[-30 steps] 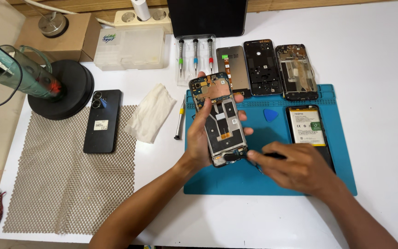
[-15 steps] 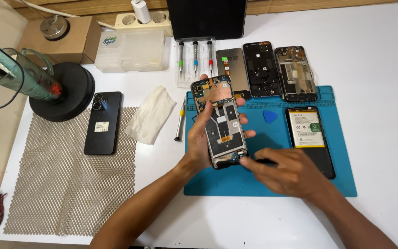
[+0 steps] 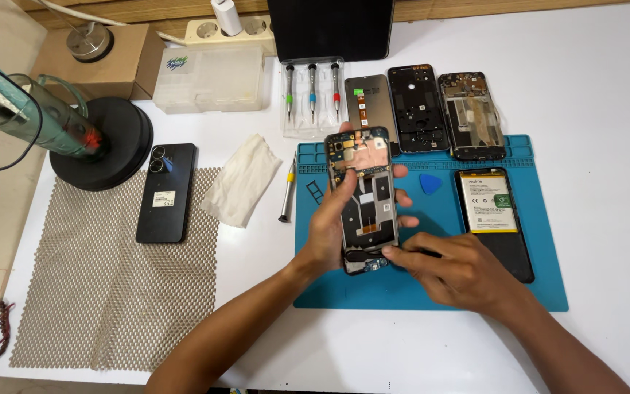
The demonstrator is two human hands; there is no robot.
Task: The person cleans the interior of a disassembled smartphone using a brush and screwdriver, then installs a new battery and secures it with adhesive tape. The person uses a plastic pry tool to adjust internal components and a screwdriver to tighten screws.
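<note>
left hand [image 3: 329,230] gripped one open phone frame [image 3: 364,201]; right hand [image 3: 452,270] pinched dark tool at its base; three screwdrivers [image 3: 312,91] in clear case, white-labelled battery [image 3: 487,202] on blue mat [image 3: 541,284].

Left hand [image 3: 327,232]: palm hidden behind opened black phone frame [image 3: 363,198].
Right hand [image 3: 455,268]: fingertips cover whatever they pinch.
Dark rectangular screen [image 3: 329,28]: top cut off.

A flat black phone battery with a white rectangular label [image 3: 487,203] bearing a small green square is laid on the blue rubber work mat [image 3: 432,292], at its right part. Left of the mat, a black smartphone [image 3: 167,192] is laid face down, a small white sticker seen on its back. Beyond the mat's far edge, a dark blank screen [image 3: 329,28] is stood upright; left of it a translucent plastic parts box [image 3: 209,79] with a small blue-green label is set.
</note>
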